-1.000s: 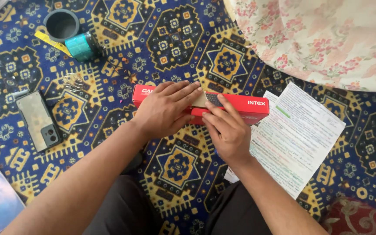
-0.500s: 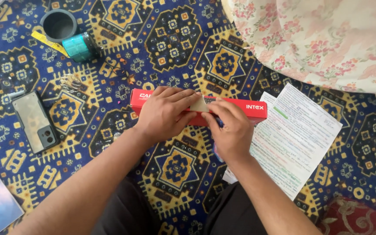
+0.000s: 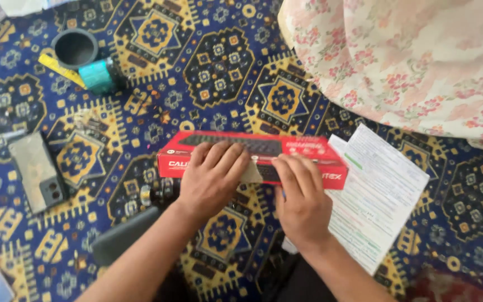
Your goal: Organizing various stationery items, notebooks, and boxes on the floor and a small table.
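The long red box [image 3: 252, 154] lies flat on the patterned carpet [image 3: 219, 67], its right end overlapping the printed paper sheet [image 3: 381, 190]. It looks like light, stiff cardboard, easy to dent, best taken by its long edges. The left hand [image 3: 211, 179] rests on its near edge, fingers spread flat. Just beside it, the right hand [image 3: 303, 196] presses down likewise, gripping nothing.

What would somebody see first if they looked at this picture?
Most likely the long red box in the middle of the bright blue and yellow patterned carpet, with the left hand and right hand pressed on its near side. Next, the flowery cloth at upper right.
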